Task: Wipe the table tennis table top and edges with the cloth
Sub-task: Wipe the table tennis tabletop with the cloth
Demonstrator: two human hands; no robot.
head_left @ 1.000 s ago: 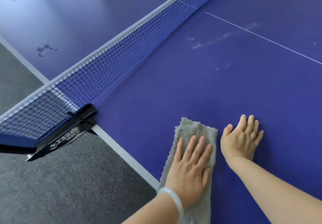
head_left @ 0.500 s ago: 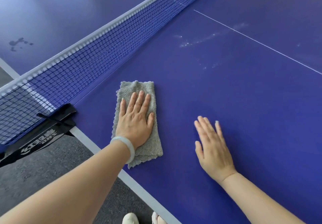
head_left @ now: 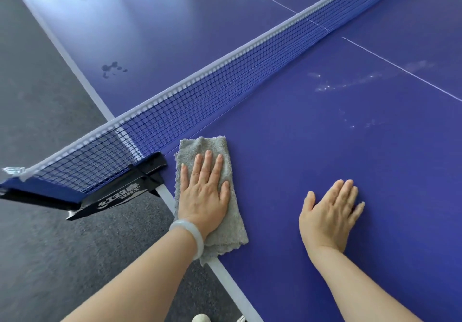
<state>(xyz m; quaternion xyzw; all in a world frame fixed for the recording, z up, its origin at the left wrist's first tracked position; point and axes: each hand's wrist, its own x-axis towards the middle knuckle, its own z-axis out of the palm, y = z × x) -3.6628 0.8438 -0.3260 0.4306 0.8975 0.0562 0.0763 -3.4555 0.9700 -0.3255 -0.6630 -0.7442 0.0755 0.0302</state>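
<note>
A folded grey cloth (head_left: 225,231) lies on the blue table tennis table (head_left: 312,151), right by its white side edge (head_left: 225,279) and close to the net. My left hand (head_left: 203,194) presses flat on the cloth with straight fingers; a pale bangle sits on that wrist. My right hand (head_left: 330,214) rests flat on the bare table top to the right of the cloth, fingers straight and holding nothing. The cloth's near corner overhangs the white edge a little.
The blue net (head_left: 225,89) runs diagonally across the table, held by a black clamp post (head_left: 117,191) just left of the cloth. Whitish smears (head_left: 350,84) mark the near half. Dark spots (head_left: 112,69) mark the far half. Grey carpet floor (head_left: 50,246) lies to the left.
My left hand has slid the cloth toward the net and the clamp, still along the table's side edge. My right hand stays flat on the table.
</note>
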